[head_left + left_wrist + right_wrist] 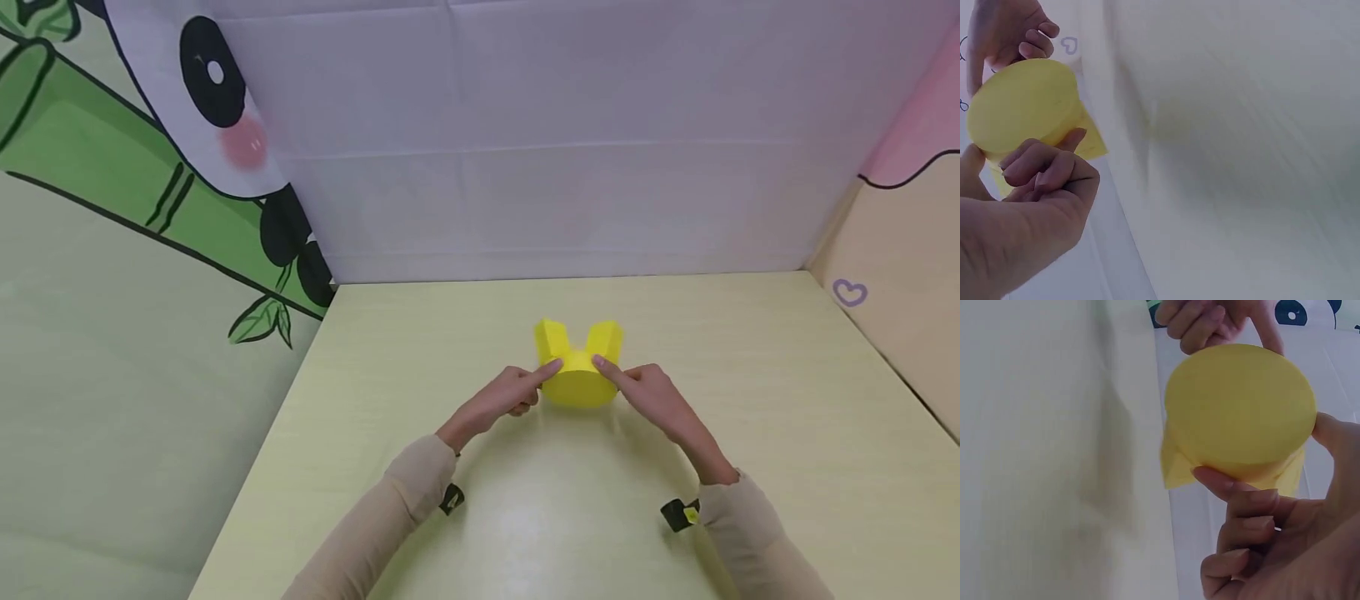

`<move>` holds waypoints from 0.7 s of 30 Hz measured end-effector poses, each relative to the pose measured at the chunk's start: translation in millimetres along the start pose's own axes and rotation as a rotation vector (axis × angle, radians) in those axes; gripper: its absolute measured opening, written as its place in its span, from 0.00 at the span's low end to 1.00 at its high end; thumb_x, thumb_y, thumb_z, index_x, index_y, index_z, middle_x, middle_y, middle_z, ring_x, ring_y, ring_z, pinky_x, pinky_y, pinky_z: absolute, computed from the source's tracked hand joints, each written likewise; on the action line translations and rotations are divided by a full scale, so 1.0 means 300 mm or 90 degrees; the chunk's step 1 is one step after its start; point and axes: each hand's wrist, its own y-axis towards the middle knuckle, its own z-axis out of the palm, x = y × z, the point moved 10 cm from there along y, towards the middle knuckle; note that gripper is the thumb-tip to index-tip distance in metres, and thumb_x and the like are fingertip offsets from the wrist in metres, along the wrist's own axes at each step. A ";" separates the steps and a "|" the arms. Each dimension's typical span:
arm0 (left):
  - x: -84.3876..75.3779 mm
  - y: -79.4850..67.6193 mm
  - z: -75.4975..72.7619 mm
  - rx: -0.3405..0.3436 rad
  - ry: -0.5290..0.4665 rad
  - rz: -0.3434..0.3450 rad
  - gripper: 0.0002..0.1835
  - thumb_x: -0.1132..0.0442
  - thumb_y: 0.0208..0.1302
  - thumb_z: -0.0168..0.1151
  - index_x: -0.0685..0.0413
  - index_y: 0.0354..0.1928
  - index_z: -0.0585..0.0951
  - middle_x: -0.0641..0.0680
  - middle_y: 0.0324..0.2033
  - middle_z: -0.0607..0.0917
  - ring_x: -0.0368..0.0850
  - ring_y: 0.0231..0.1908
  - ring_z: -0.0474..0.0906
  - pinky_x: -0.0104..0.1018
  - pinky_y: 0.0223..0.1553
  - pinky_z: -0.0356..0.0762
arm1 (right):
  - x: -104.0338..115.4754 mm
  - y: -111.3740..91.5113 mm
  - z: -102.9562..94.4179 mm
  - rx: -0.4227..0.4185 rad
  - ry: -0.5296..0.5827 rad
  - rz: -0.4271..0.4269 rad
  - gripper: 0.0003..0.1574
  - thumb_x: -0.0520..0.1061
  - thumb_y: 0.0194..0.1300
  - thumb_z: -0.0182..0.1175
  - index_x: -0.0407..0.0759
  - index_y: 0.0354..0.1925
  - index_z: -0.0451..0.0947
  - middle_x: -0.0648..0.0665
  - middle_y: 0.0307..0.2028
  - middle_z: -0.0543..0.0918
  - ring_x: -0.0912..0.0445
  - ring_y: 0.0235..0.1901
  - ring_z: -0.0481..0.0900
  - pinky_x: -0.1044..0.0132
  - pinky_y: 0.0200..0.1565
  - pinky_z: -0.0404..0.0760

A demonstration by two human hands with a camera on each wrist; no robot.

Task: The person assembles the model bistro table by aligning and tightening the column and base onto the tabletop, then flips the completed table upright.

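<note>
A yellow object [580, 388] with a flat oval face and two ear-like prongs is held over the table, its prongs toward the back wall. The left hand [508, 392] pinches its left side, thumb along the top near one prong. Opposite, the right hand [660, 402] pinches the other side between thumb and index finger. In the right wrist view the smooth round face [1241, 403] is turned to the camera, with the prongs partly hidden behind it. The left wrist view shows the left hand's other fingers [1054, 172] curled below the rim.
The pale wooden table [525, 517] carries soft shadows of the hands and object. A white cloth wall [562, 200] stands at the back, a green-printed panel [135, 350] at the left, and a beige and pink panel [900, 250] at the right. Small black cameras hang at both wrists.
</note>
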 end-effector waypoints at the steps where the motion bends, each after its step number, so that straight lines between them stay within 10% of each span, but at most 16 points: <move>1: -0.008 0.001 0.008 0.007 -0.005 -0.011 0.36 0.27 0.69 0.54 0.50 0.19 0.66 0.46 0.17 0.57 0.40 0.19 0.49 0.37 0.27 0.51 | 0.002 0.005 -0.013 0.003 -0.003 0.007 0.41 0.74 0.73 0.51 0.48 0.16 0.60 0.52 0.16 0.54 0.57 0.20 0.52 0.63 0.27 0.53; 8: -0.045 0.020 0.029 0.056 -0.014 -0.093 0.41 0.26 0.70 0.48 0.62 0.36 0.84 0.46 0.18 0.59 0.39 0.19 0.50 0.32 0.23 0.48 | 0.009 0.053 -0.050 0.076 0.005 0.031 0.45 0.76 0.73 0.48 0.43 0.16 0.67 0.51 0.15 0.64 0.58 0.17 0.55 0.66 0.23 0.55; 21: -0.033 0.068 0.012 0.167 -0.051 -0.207 0.47 0.26 0.74 0.42 0.67 0.38 0.89 0.44 0.14 0.58 0.36 0.16 0.48 0.30 0.21 0.46 | 0.005 0.113 -0.021 0.236 0.021 0.124 0.51 0.81 0.71 0.41 0.40 0.27 0.84 0.49 0.17 0.75 0.60 0.15 0.58 0.69 0.22 0.56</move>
